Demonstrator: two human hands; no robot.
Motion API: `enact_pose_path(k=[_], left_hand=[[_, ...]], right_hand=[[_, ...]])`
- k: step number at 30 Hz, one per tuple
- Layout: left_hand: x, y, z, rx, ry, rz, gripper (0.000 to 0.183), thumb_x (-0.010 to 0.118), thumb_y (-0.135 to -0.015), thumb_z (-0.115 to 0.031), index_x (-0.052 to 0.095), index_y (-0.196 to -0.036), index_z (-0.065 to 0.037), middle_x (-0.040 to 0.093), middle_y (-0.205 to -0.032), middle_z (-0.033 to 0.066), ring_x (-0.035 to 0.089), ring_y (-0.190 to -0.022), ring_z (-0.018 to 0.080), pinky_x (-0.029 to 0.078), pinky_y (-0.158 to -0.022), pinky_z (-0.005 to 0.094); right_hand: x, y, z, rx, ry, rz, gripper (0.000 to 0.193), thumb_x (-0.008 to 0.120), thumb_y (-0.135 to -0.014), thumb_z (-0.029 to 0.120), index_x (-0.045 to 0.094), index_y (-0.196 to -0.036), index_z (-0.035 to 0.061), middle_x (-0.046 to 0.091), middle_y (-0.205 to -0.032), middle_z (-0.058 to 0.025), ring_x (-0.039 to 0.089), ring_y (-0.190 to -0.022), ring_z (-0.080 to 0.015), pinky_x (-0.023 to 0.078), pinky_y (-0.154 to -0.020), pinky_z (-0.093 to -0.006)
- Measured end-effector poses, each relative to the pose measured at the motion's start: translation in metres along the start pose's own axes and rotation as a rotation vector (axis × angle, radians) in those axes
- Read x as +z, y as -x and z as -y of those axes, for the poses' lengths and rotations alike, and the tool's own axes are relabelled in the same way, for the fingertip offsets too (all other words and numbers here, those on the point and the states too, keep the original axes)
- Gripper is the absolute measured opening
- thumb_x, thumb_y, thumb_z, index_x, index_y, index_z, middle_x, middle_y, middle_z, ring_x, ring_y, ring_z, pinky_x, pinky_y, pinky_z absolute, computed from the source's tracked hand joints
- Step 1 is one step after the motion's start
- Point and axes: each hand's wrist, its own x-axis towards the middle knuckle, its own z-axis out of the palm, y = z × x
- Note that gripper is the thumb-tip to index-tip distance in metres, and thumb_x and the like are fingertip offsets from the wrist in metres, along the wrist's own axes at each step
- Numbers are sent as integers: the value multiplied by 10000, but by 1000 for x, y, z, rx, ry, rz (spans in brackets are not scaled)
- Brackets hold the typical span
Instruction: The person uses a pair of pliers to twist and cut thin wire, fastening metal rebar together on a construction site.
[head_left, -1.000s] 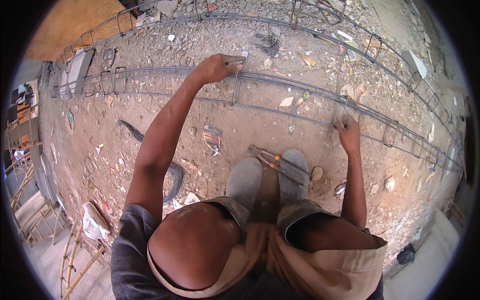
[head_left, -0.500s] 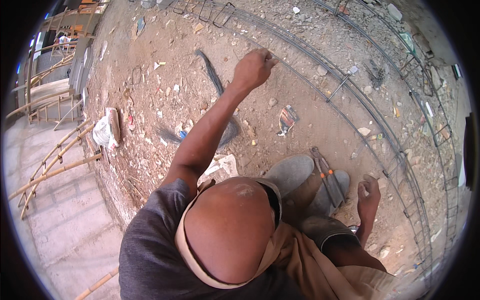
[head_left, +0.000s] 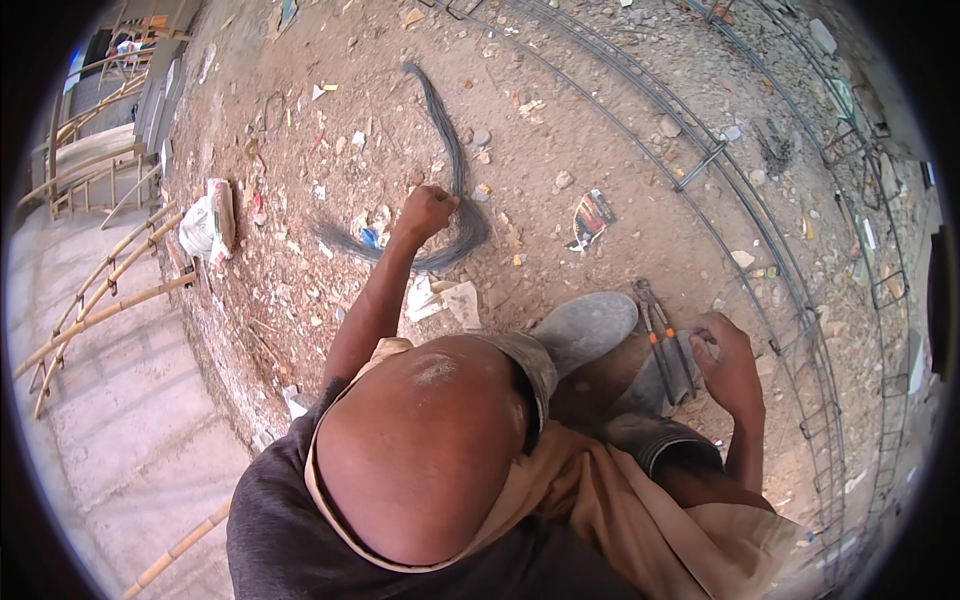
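Bamboo poles (head_left: 105,326) near white bag (head_left: 203,234)

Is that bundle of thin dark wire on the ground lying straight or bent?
Bent. The wire bundle runs down from its upper end, then hooks round to the left, ending in a loosely fanned-out tip.

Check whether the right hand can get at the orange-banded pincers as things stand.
Probably yes: the right hand is just beside the orange-banded pincers, and nothing visible stands between them.
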Motion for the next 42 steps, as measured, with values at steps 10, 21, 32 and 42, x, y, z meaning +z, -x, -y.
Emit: enact_pose_path(k=[10, 21, 32, 42], left_hand=[[17, -21, -19, -68, 40, -106, 559, 689, -847, -394, 645, -1049, 125, 693, -861, 204, 676, -779, 283, 519, -727, 388], [-14, -11, -21, -132, 1371, 206, 290, 552, -941, -240, 543, -1062, 23, 672, -875, 155, 678, -718, 238, 542, -619, 315], [-8, -18, -33, -104, 1363, 234, 409, 518, -996, -371, 538, -1108, 22, 669, -962, 169, 671, -918, 274, 557, -785, 389], [-4, -12, -33, -94, 1146, 154, 433, 565, -977, -393, 647, -988, 32, 683, -981, 142, 655, -884, 225, 510, -832, 337]], right_hand=[[-49, -64, 89, -57, 211, 653, 139, 642, -828, 32, 646, -958, -15, 667, -872, -153, 654, -810, -267, 500, -754, -354], [174, -227, 101, 111, -477, 253, 245, 627, -900, 145, 684, -1057, -34, 690, -909, -112, 648, -711, -149, 508, -656, -300], [251, -251, 100, 132, -827, 181, 252, 619, -905, 178, 697, -1062, -3, 698, -864, -81, 630, -770, -145, 488, -688, -296], [263, -263, 114, 46, -519, -119, 202, 713, -781, 213, 721, -872, 33, 698, -805, -170, 681, -754, -304, 508, -693, -380]])
